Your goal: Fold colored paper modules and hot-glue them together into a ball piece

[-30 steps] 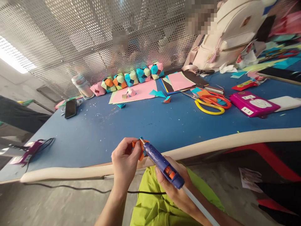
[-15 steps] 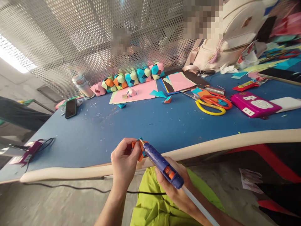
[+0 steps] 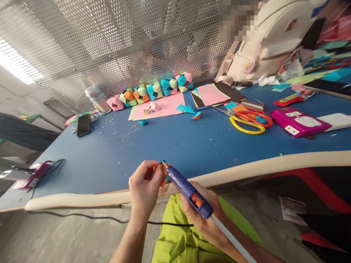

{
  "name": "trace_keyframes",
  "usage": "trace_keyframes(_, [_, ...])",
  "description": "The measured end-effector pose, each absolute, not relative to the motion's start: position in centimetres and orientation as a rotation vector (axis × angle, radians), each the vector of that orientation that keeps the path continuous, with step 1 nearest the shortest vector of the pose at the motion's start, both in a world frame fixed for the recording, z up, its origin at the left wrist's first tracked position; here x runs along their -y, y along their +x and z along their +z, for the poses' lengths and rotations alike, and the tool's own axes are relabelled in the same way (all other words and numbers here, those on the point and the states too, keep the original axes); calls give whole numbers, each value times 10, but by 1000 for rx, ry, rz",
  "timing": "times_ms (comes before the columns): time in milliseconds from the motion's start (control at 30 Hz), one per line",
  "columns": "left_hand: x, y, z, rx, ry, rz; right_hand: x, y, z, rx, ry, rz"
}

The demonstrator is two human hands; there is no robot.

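Between thumb and fingers, my left hand [image 3: 144, 184] pinches a small folded paper piece [image 3: 163, 180], orange with blue parts, near the padded table edge. My right hand [image 3: 201, 208] is wrapped round a blue hot glue gun [image 3: 186, 188], and its metal tip meets the upper part of the paper piece. A long whitish glue stick [image 3: 231, 237] sticks out of the back of the gun. My left fingers and the gun partly cover the folded paper.
Along the perforated metal screen [image 3: 109, 44] stands a row of folded paper balls [image 3: 154, 91]. Pink paper sheets [image 3: 212, 95], yellow-handled scissors [image 3: 246, 125], a purple power strip [image 3: 300, 122] and a phone [image 3: 83, 125] lie on the blue table [image 3: 115, 157]. A black cord [image 3: 95, 218] hangs below its edge.
Both hands, the glue gun and the paper piece stay almost exactly in place. The view has shifted very slightly.
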State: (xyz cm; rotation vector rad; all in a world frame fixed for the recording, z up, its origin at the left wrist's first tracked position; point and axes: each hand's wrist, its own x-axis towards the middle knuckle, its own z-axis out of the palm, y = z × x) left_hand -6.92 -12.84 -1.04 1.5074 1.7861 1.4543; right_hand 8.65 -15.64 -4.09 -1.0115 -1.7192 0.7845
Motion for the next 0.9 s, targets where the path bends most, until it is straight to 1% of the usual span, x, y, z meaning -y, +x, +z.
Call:
trace_keyframes(267, [130,-72,-11,-1774,1482,1469,159,85,-43,1725,-1019,773])
trace_keyframes(433, [131,-72,-10,-1761,1482,1474,159,82,-42,1723,-1002,704])
trace_keyframes(733, [131,-69,-5,-1765,1481,1475,160,85,-39,1758,-1017,727])
trace_keyframes(833, [131,-73,-8,-1767,1426,1487,161,87,-37,1690,-1069,800])
trace_keyframes(900, [132,-77,-10,-1764,1338,1529,161,87,-34,1578,-1072,935])
